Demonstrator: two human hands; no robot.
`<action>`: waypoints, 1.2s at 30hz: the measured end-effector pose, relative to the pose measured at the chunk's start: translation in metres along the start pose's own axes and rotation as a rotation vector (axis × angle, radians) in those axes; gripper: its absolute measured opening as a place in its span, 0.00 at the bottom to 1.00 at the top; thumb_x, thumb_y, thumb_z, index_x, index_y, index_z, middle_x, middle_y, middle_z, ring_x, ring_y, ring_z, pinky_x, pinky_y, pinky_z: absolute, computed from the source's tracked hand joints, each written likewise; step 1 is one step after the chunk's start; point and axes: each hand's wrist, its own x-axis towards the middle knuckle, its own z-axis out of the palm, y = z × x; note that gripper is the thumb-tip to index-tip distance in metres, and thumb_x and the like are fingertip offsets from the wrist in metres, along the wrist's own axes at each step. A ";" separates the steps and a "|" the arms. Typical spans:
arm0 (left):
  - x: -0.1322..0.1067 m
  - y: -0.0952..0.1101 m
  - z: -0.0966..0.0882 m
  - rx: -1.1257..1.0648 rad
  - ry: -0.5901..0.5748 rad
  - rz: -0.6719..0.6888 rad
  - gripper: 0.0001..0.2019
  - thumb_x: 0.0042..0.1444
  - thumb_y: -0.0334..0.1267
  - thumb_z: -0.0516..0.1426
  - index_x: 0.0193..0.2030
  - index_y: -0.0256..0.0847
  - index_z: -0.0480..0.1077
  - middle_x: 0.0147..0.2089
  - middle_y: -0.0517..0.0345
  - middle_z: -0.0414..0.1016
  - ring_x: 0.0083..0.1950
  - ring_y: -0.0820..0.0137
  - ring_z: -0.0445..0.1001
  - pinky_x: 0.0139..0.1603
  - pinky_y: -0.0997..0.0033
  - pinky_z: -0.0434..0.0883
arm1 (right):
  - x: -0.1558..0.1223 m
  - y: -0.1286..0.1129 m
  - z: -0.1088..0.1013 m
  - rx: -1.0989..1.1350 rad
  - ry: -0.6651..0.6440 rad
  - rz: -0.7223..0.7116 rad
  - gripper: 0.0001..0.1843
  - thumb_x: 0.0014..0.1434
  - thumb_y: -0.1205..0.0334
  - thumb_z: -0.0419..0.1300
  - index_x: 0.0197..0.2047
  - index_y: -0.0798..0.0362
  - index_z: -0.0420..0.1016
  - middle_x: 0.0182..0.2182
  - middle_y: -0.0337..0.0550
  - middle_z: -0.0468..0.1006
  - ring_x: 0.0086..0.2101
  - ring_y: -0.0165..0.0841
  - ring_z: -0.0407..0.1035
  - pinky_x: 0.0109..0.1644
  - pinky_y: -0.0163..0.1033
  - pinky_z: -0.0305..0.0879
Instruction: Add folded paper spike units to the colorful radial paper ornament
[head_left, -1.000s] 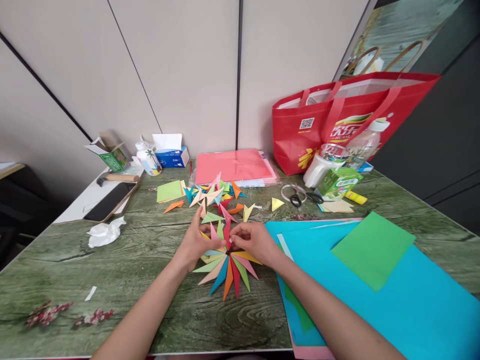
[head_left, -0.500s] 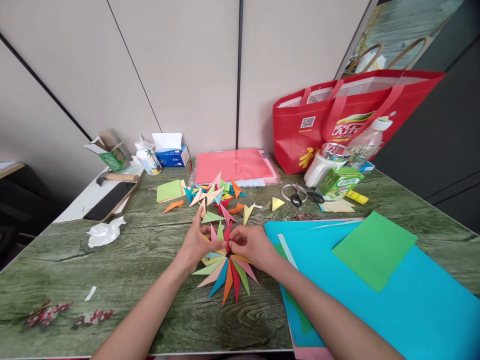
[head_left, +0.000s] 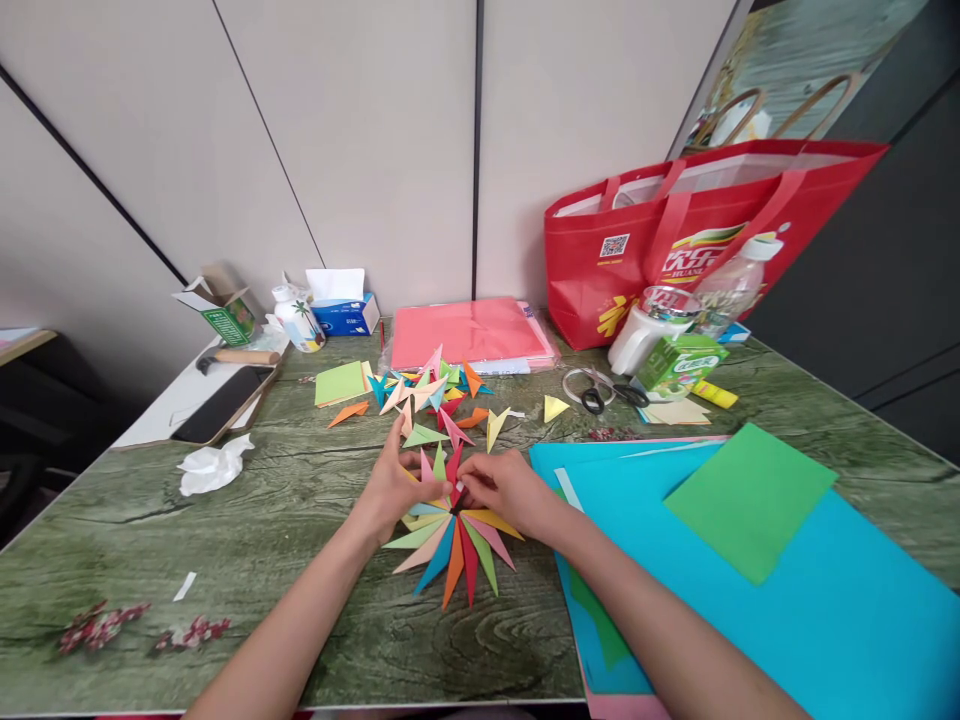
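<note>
A ring of folded paper points [head_left: 455,560] in many colours lies fanned out on the table before me. My left hand [head_left: 394,487] grips its far left side, thumb at the base of the red point [head_left: 454,470], index finger raised. At that same red point, my right hand [head_left: 501,490] is closed in a pinch, with a small white strip [head_left: 460,486] at its fingertips. Part of the ring's upper side is hidden by my fingers. Just beyond lies a loose pile of folded paper pieces [head_left: 427,390], with a pink one [head_left: 456,430] closest to my hands.
Blue paper sheets [head_left: 675,560] with a green square [head_left: 750,500] cover the right side. Scissors [head_left: 596,392], a green box [head_left: 679,365] and a red bag [head_left: 622,260] stand behind. At left are crumpled tissue [head_left: 215,465], a phone [head_left: 221,403] and a hammer [head_left: 240,356].
My right hand has shifted slightly at the red point, and the white strip shows more clearly. A yellow point at the ring's right is more exposed. My left hand keeps its hold.
</note>
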 end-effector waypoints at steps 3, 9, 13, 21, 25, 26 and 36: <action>0.001 -0.002 0.000 -0.009 -0.005 0.001 0.59 0.28 0.30 0.68 0.65 0.46 0.37 0.32 0.60 0.71 0.28 0.72 0.70 0.31 0.69 0.69 | 0.000 0.002 0.001 0.113 -0.015 0.026 0.06 0.54 0.67 0.55 0.29 0.54 0.72 0.23 0.39 0.77 0.25 0.30 0.72 0.27 0.30 0.63; 0.000 -0.001 0.001 0.039 0.007 -0.010 0.59 0.29 0.30 0.68 0.65 0.46 0.36 0.30 0.63 0.68 0.27 0.73 0.69 0.29 0.70 0.68 | 0.000 0.004 0.003 0.151 -0.033 0.065 0.04 0.53 0.66 0.56 0.29 0.54 0.72 0.22 0.40 0.77 0.25 0.31 0.73 0.27 0.32 0.67; -0.001 0.001 0.001 0.050 0.004 -0.019 0.59 0.28 0.31 0.68 0.65 0.46 0.38 0.31 0.62 0.68 0.28 0.73 0.68 0.30 0.71 0.68 | -0.001 0.004 0.003 0.284 -0.076 0.115 0.04 0.54 0.64 0.56 0.30 0.54 0.71 0.23 0.40 0.77 0.25 0.31 0.74 0.29 0.33 0.70; -0.001 -0.001 -0.001 0.014 -0.020 -0.032 0.59 0.28 0.31 0.68 0.65 0.46 0.37 0.32 0.61 0.68 0.27 0.73 0.68 0.30 0.71 0.67 | -0.001 0.003 0.001 0.363 -0.123 0.103 0.04 0.54 0.64 0.56 0.30 0.54 0.68 0.24 0.39 0.76 0.25 0.29 0.73 0.28 0.32 0.70; 0.000 -0.002 -0.002 0.040 -0.027 -0.026 0.59 0.29 0.32 0.68 0.66 0.45 0.36 0.30 0.63 0.67 0.26 0.75 0.67 0.29 0.72 0.67 | -0.002 0.003 0.000 0.159 -0.098 0.022 0.03 0.55 0.65 0.55 0.31 0.54 0.69 0.25 0.40 0.76 0.26 0.28 0.71 0.28 0.30 0.65; 0.000 -0.002 -0.001 0.039 -0.029 -0.030 0.60 0.29 0.32 0.68 0.66 0.44 0.35 0.30 0.63 0.67 0.26 0.75 0.67 0.29 0.73 0.67 | -0.002 0.002 -0.001 0.082 -0.086 -0.004 0.03 0.55 0.66 0.55 0.31 0.54 0.69 0.25 0.40 0.76 0.26 0.28 0.70 0.28 0.29 0.63; -0.001 0.003 0.000 0.019 -0.022 -0.031 0.59 0.28 0.30 0.68 0.65 0.44 0.37 0.31 0.61 0.70 0.27 0.74 0.69 0.29 0.73 0.68 | -0.002 -0.005 -0.006 -0.150 -0.128 -0.085 0.08 0.60 0.68 0.51 0.32 0.55 0.70 0.26 0.42 0.75 0.26 0.29 0.68 0.27 0.31 0.58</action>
